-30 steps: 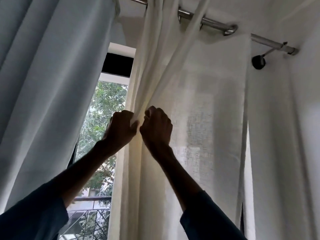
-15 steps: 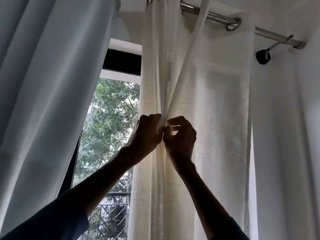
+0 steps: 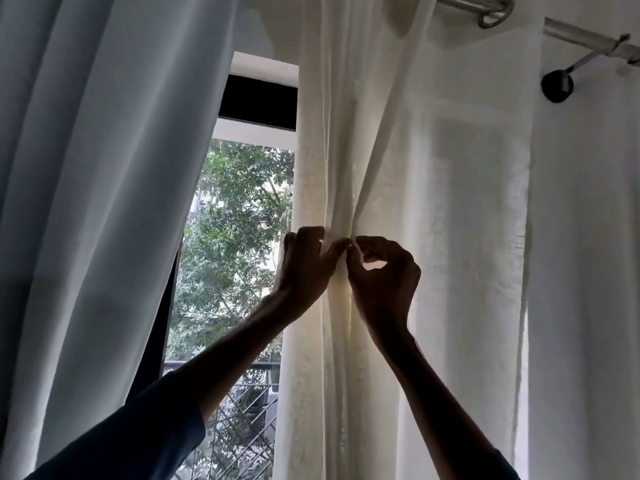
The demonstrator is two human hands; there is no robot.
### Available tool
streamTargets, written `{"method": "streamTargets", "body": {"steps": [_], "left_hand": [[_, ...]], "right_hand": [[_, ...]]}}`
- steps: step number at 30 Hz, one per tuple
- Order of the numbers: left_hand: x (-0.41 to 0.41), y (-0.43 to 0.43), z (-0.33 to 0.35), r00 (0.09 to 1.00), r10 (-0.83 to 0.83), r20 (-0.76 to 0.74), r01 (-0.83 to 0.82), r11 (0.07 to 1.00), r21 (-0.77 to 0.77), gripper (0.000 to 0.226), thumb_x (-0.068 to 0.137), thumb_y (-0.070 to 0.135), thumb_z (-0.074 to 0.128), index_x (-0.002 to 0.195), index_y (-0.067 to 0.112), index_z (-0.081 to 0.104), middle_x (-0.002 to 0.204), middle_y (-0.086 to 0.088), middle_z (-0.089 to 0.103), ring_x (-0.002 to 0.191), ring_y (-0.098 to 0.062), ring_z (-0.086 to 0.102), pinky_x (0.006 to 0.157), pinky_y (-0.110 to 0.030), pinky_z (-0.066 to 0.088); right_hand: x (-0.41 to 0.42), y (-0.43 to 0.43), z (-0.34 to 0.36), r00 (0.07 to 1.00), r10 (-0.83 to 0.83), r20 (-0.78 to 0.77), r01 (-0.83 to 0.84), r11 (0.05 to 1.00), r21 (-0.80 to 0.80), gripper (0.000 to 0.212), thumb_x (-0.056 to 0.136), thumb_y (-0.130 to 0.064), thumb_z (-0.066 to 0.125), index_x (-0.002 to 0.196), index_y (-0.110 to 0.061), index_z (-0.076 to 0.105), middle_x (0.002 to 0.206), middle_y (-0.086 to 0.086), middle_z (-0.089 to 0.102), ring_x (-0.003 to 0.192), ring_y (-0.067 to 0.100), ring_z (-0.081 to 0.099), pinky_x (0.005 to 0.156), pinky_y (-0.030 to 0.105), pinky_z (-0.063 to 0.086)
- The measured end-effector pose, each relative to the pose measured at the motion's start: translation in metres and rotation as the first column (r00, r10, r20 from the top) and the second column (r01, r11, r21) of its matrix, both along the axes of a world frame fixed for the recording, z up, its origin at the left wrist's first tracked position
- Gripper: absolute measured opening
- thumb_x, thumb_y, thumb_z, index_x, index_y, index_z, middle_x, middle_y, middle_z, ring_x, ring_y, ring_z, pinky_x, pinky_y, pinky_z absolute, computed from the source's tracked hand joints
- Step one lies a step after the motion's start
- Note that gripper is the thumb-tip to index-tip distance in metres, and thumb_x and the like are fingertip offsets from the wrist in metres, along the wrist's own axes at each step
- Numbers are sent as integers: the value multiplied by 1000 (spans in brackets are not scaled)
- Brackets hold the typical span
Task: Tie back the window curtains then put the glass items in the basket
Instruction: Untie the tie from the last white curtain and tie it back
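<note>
**Both hands pinching in the gathered white curtain**

The left hand point(image 3: 306, 271) is curling its fingers round the bunched folds of the white curtain point(image 3: 346, 161), squeezing them into a narrow neck. Touching it on the other side, the right hand point(image 3: 384, 282) is pinching a narrow white strip point(image 3: 357, 251) between thumb and forefinger, its other fingers arching loosely behind. Whether the strip is a separate tie or a fold of the curtain's own edge is too small to tell.

The cloth is looking thin, soft and light: a loosely woven, linen-like sheer that is letting daylight glow through and falling in long vertical pleats. It will likely crush easily and slide out of a loose hold, so the gathered neck is the sensible place to grip while the strip is passing round it.

Above, the curtain is hanging from a polished metal rod point(image 3: 450, 1) through a metal ring point(image 3: 491, 16), with a dark round bracket point(image 3: 557, 87) fixing the rod to the wall. To the left, a heavier grey-blue curtain point(image 3: 86, 202) is draping in broad folds beside the window point(image 3: 242, 220), where green trees and a railing point(image 3: 242, 365) are showing. No glass items or basket are in view.
</note>
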State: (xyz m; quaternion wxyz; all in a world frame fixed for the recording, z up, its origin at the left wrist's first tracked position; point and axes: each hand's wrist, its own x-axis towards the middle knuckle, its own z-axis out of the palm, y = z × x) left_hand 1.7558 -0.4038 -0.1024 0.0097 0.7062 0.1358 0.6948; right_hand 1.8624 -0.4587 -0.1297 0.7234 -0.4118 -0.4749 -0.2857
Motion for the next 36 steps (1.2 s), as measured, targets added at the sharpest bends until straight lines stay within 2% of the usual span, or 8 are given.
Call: {"method": "streamTargets", "body": {"steps": [4,10,20,24,26,29,32,36], "left_hand": [[5,10,4,995,42,-91,-41,999,13,60,92,29,68,42,26,34,39,6,32,35,-6,39,40,-18,28],[6,2,9,946,-293,-140,226,904,-363,62,100,49,46,68,0,65,65,-21,69,58,-28,72,47,-49,59],[9,-7,25,958,-155,-241,33,895,-445,50,93,52,56,97,2,58,90,-15,68,66,-25,70,42,-31,57],[11,-7,24,960,-46,-275,-56,934,-352,44,100,39,50,69,7,51,71,-14,60,60,-30,63,50,-39,56],[11,-8,22,960,-6,-280,-85,947,-311,49,101,36,49,62,5,48,61,-9,53,56,-26,54,54,-33,45],[10,-6,20,961,1,-276,-84,954,-288,51,101,35,49,63,2,49,60,-8,51,53,-20,46,52,-32,34],[10,-4,19,960,-1,-280,-78,959,-272,51,101,36,49,61,5,47,60,-7,50,54,-21,46,49,-28,35],[11,-1,19,953,12,-302,-90,965,-246,52,101,36,49,58,8,44,61,-7,50,54,-20,46,49,-28,33]], "right_hand": [[-2,-4,-3,997,-77,22,76,996,35,6,84,-23,79,88,-25,76,86,-14,71,79,1,65,72,-2,36],[-4,-6,-5,990,-118,80,122,991,-50,10,87,-37,73,84,-27,74,83,-15,72,75,-2,66,66,4,39],[17,-12,-5,941,41,336,20,984,-175,17,88,-24,67,100,-19,78,103,-12,72,92,4,68,67,30,59],[59,-25,4,952,-278,128,272,960,59,25,84,-28,71,106,-17,74,121,1,68,115,19,62,96,37,53],[82,-32,14,910,-412,-57,409,911,-59,61,83,-45,75,132,-14,58,147,11,49,138,29,42,113,44,35],[109,-40,28,906,-325,-270,258,932,-255,109,74,-62,79,154,-10,28,162,15,27,151,33,21,119,55,22],[121,-34,34,912,-198,-360,98,956,-277,112,68,-66,82,151,-7,36,144,12,54,136,28,48,116,48,36],[115,-22,37,939,-190,-287,139,972,-190,53,76,-40,85,119,-12,69,98,6,77,85,14,70,89,37,56]]}}
